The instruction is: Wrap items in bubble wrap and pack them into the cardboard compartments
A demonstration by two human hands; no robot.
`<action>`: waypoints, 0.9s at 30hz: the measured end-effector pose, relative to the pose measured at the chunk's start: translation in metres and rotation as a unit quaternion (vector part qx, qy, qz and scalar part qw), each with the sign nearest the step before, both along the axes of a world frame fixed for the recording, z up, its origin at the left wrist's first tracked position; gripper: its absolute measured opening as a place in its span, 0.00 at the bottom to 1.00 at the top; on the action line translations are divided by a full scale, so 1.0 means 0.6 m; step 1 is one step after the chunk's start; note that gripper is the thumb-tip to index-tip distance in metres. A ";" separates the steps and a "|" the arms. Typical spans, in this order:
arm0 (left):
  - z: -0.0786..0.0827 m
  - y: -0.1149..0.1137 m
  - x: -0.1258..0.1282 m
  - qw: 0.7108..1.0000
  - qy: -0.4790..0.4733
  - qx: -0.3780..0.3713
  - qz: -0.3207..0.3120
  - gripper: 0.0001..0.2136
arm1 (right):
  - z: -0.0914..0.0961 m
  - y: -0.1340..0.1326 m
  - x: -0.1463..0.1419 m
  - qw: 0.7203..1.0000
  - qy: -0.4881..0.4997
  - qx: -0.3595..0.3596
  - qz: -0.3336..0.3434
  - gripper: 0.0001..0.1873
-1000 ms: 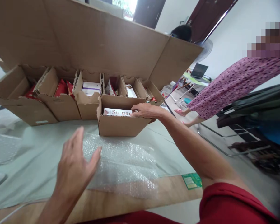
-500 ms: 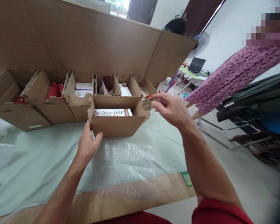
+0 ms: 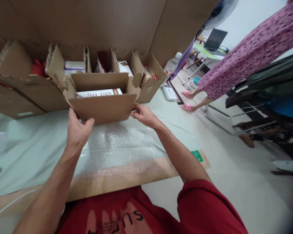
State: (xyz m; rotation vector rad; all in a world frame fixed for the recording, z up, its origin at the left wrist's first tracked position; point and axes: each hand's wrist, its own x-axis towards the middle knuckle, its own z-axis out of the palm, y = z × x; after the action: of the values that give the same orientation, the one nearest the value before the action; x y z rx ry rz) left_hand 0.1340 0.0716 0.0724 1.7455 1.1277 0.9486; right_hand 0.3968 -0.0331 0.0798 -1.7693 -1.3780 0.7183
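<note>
A small open cardboard bin tilts in front of a row of similar bins. Inside it lies a white carton with brown "Su-per" lettering. My left hand grips the bin's lower left corner, thumb on the front face and fingers hidden behind. At the lower right corner, my right hand has its bent fingers closed on the bin's edge. Just behind, a red shiny packet shows in the rightmost bin of the row.
Other bins hold red packets and white boxes. A tall cardboard panel rises behind them. Bubble wrap covers part of the pale cloth. At right are a clear bottle, a white device and a person in a pink spotted garment.
My right hand has moved down and left from the rightmost bin to the front bin's lower right corner. The front bin now tilts more. My view has dipped and shifted right.
</note>
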 end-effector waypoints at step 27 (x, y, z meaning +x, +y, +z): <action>-0.089 -0.107 -0.059 0.865 0.419 0.197 -0.195 0.30 | -0.108 -0.168 -0.115 0.926 -0.364 -0.100 0.025 0.30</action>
State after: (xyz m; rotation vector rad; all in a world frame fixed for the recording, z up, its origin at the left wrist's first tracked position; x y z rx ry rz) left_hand 0.0984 0.0076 0.0190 2.7329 1.0360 0.1261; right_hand 0.3280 -0.1341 0.0148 -2.3003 -1.8808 0.2146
